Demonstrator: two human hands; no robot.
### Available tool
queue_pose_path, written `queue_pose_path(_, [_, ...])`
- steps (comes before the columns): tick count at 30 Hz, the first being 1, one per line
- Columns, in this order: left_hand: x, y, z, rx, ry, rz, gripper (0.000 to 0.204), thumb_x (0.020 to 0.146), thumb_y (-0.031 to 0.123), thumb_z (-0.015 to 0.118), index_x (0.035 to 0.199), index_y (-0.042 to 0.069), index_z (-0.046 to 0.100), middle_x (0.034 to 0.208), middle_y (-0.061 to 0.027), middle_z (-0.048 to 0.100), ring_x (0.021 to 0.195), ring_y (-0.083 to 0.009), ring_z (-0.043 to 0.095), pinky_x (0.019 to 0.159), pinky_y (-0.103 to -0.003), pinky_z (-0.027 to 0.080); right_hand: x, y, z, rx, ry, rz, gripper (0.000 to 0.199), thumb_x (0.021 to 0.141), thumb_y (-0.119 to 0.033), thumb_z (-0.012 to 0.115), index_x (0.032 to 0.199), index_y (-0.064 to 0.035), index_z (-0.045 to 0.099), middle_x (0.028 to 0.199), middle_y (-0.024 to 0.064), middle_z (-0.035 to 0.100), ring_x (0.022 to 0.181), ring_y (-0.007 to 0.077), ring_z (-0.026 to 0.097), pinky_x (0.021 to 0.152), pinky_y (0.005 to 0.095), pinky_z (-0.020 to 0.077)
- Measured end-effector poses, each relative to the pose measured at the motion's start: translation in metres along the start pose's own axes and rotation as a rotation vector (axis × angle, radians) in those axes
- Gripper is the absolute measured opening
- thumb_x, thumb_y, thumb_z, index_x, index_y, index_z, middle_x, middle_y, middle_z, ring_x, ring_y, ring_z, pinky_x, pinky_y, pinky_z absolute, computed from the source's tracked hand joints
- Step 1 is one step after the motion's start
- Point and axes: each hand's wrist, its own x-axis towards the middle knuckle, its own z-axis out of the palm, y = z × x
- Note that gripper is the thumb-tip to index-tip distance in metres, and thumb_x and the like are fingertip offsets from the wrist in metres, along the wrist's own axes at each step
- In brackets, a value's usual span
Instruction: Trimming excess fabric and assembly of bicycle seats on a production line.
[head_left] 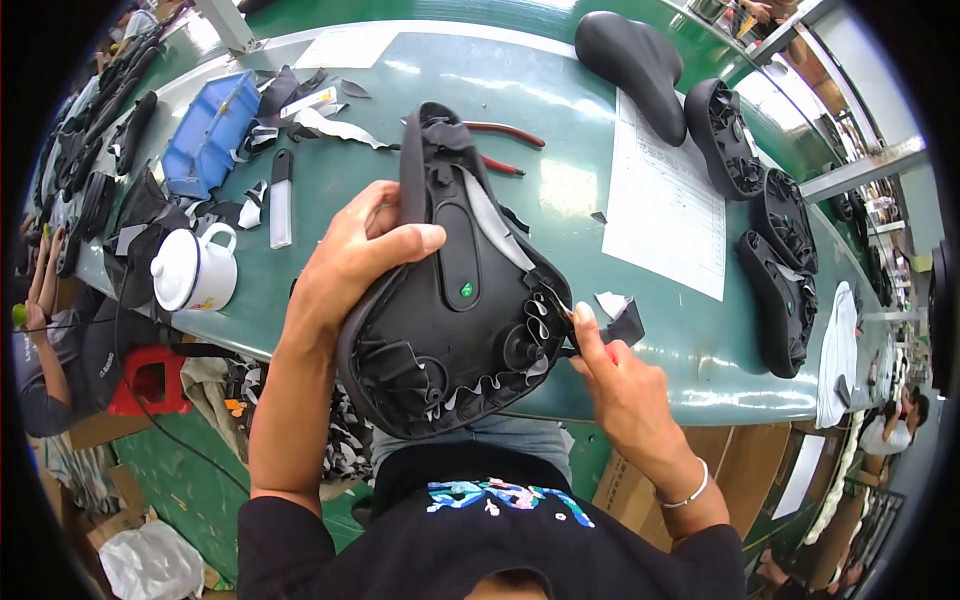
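Observation:
An upside-down black bicycle saddle (pixel 400 325) is held above the table's near edge, its nose pointing away from me. Its underside shows a black base with a small green sticker and gathered cover edges around the rim. A pale strip of trim hangs loose along the right side of the nose. My left hand (pixel 365 255) is closed around the saddle's left side, thumb on the base. My right hand (pixel 625 390) is closed at the right rim on a thin tool, mostly hidden, with a bit of red showing. Dark and white scraps (pixel 625 318) lie beside that hand.
Red-handled pliers (pixel 505 128) lie beyond the saddle. A white enamel mug (pixel 205 270), a utility knife (pixel 281 200) and a blue bin (pixel 210 130) stand left among scraps. Several saddles (pixel 640 70) and a printed sheet (pixel 665 200) are right. Another person's hands (pixel 40 290) show far left.

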Motion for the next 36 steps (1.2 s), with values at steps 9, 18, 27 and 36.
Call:
queue_pose_path(9, [-0.009, -0.028, -0.018, -0.161, 0.067, 0.023, 0.066, 0.077, 0.027, 0.067, 0.125, -0.009, 0.040, 0.110, -0.0164, 0.055, 0.094, -0.0181, 0.058, 0.082, -0.028, 0.048, 0.024, 0.003, -0.028, 1.128, -0.062, 0.331, 0.046, 0.097, -0.020, 0.048, 0.138, -0.0070, 0.032, 0.075, 0.0080, 0.058, 0.048, 0.0092, 0.050, 0.045, 0.0242, 0.0423])
queue_pose_path(18, [-0.010, -0.029, -0.010, 0.836, 0.553, 0.648, 0.063, 0.072, 0.027, 0.077, 0.120, -0.001, 0.048, 0.108, -0.0172, 0.054, 0.106, -0.0335, 0.051, 0.094, -0.041, 0.040, 0.041, 0.003, -0.012, 1.339, 0.144, 0.299, 0.055, 0.092, -0.055, 0.048, 0.103, -0.0018, 0.047, 0.068, 0.0049, 0.053, 0.050, 0.0087, 0.048, 0.047, 0.0205, 0.0400])
queue_pose_path(27, [-0.031, -0.019, 0.053, 0.010, -0.226, 0.605, 0.045, 0.092, 0.043, 0.055, 0.098, -0.001, 0.060, 0.077, -0.0060, 0.061, 0.071, -0.0132, 0.060, 0.063, -0.026, 0.049, 0.066, -0.075, -0.017, 1.585, -0.215, 0.319, 0.038, 0.090, -0.031, 0.046, 0.098, 0.0051, 0.051, 0.064, 0.0115, 0.056, 0.041, 0.0179, 0.049, 0.038, 0.0259, 0.0402])
queue_pose_path(36, [-0.049, -0.017, 0.031, -0.223, -0.055, 0.446, 0.044, 0.098, 0.039, 0.046, 0.090, -0.002, 0.060, 0.084, -0.0069, 0.062, 0.077, -0.0119, 0.058, 0.071, -0.027, 0.048, 0.074, -0.100, -0.006, 1.479, -0.233, 0.285, 0.045, 0.085, -0.025, 0.045, 0.113, 0.0102, 0.046, 0.087, 0.0172, 0.062, 0.063, 0.0216, 0.063, 0.052, 0.0271, 0.0484])
